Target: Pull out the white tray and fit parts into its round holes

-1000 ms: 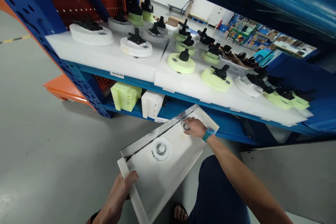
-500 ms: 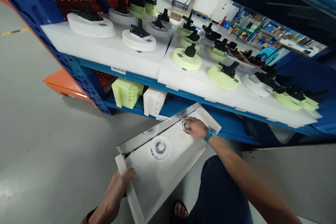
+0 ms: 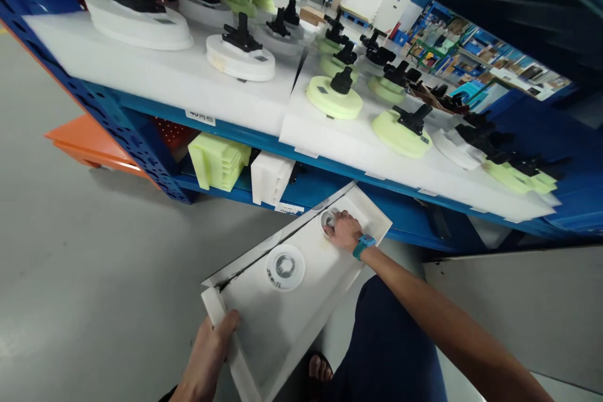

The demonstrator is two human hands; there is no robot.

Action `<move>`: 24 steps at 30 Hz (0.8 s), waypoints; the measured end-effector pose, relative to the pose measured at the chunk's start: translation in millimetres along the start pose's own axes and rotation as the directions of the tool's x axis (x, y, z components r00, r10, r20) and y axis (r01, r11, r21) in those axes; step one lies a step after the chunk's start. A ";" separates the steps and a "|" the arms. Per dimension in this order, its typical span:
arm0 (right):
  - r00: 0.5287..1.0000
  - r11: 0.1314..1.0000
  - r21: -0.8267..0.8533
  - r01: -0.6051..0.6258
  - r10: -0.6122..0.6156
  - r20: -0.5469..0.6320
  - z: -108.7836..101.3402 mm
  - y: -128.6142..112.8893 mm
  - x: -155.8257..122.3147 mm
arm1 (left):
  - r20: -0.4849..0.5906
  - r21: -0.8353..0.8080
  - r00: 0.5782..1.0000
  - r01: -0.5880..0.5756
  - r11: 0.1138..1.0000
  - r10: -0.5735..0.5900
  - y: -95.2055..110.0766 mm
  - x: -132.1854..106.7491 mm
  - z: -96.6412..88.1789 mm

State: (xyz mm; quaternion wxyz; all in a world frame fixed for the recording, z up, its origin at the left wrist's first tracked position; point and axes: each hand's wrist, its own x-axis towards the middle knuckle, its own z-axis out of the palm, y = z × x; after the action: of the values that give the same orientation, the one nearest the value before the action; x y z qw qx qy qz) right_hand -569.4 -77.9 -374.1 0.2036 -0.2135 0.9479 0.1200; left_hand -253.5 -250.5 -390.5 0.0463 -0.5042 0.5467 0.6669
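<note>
I hold a long white tray tilted in front of a blue rack. My left hand grips the tray's near left rim. At the tray's far end my right hand, with a teal watch on the wrist, rests on a small round white part. A second round white disc with a hexagonal hole lies in the tray's middle.
The blue rack shelf above carries white foam sheets with several white and pale green discs with black knobs. Below stand a green block and a white block. An orange base sits on the grey floor at left.
My view has shifted closer to the rack and a little left. The tray and both hands keep their hold, with the right hand still on the round part.
</note>
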 end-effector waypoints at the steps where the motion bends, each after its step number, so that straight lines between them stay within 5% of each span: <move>1: 1.000 1.000 0.002 -0.005 0.005 0.000 0.1 -0.6 -0.4 | -0.003 0.004 1.000 -0.006 1.000 0.006 2.7 -3.4 0.3; 6: 1.000 1.000 0.020 0.011 -0.011 0.029 0.7 4.1 -2.8 | 0.019 0.011 1.000 -0.012 1.000 0.012 6.5 -14.0 -4.9; 14: 0.983 0.982 -0.044 0.182 -0.182 0.005 4.8 14.4 -5.4 | 0.059 0.012 0.998 0.018 1.000 -0.019 -14.2 -2.1 -18.1; 19: 0.982 0.982 -0.044 0.186 -0.187 -0.031 3.8 12.3 -6.1 | 0.001 -0.004 0.998 -0.067 0.998 0.067 -5.0 -10.7 -13.8; 24: 0.964 0.962 -0.072 0.264 -0.264 0.008 -0.7 14.0 -5.5 | 0.012 0.001 1.000 -0.026 1.000 0.026 3.2 -16.9 -11.6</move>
State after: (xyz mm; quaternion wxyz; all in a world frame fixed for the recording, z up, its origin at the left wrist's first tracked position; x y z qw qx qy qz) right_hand -571.4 -63.9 -369.2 0.2090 -0.3455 0.9062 0.1258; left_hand -240.1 -252.5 -374.8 0.0411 -0.4929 0.5532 0.6703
